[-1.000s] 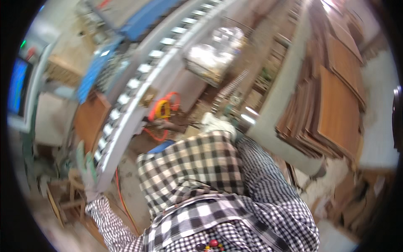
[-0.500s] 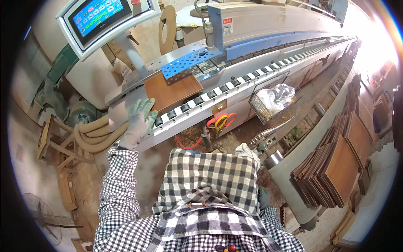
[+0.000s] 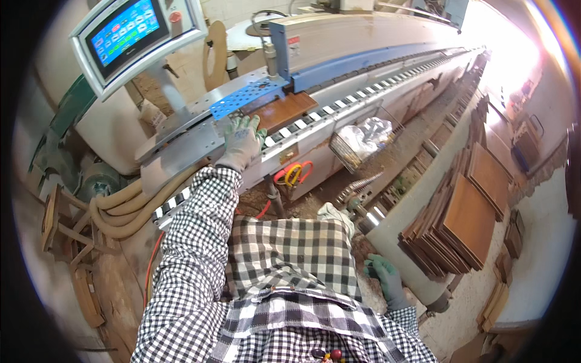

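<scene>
my gloved left hand (image 3: 242, 142) lies spread flat beside the brown board (image 3: 289, 111) at upper centre, already entering the machine (image 3: 363, 42), while my right hand (image 3: 387, 281) hangs loose, empty.

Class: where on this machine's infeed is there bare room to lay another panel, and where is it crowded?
Bare: the grey infeed plate left of the left hand, and the roller track beyond the brown panel. Crowded: around the blue perforated plate, hand and panel.
</scene>
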A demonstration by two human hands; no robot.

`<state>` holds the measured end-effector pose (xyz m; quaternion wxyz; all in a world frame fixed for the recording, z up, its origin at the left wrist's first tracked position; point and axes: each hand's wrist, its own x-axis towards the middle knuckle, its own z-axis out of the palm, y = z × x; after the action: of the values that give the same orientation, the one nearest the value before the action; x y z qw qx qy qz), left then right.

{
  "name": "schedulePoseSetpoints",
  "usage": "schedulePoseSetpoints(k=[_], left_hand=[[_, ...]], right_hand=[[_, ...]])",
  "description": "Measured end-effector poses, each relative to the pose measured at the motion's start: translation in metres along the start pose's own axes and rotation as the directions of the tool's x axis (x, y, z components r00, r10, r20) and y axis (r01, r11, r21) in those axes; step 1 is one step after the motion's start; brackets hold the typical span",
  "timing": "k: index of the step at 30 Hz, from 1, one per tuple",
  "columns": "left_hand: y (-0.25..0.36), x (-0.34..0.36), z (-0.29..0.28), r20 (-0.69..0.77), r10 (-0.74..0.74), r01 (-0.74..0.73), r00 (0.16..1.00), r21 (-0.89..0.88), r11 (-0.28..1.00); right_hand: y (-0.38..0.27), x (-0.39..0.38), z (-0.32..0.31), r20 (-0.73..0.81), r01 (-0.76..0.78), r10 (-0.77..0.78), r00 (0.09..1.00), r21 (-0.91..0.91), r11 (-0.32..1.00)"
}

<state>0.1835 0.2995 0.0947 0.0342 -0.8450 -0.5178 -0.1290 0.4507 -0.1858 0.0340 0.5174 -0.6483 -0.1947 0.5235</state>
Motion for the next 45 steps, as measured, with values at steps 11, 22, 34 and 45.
schedulePoseSetpoints(k=[11,22,34,45], left_hand=[[0.243,-0.011,-0.032,0.410,0.519,0.281,0.750,-0.908,0.310],[0.412,-0.062,-0.006,0.472,0.826,0.857,0.307,-0.514,-0.024],[0.326,-0.064,-0.006,-0.241,0.846,0.282,0.476,-0.869,-0.406],[0.224,-0.124,-0.003,0.170,0.756,0.678,0.632,-0.593,-0.433]], right_hand=[[-0.170,-0.120,-0.139,-0.635,0.417,-0.641,0.432,-0.489,0.766],[-0.155,-0.053,-0.179,-0.495,0.285,-0.477,0.726,-0.414,0.865],[-0.177,-0.034,-0.082,-0.488,0.181,-0.335,0.806,-0.336,0.924],[-0.160,-0.008,-0.028,-0.230,0.350,-0.424,0.876,-0.302,0.887]])
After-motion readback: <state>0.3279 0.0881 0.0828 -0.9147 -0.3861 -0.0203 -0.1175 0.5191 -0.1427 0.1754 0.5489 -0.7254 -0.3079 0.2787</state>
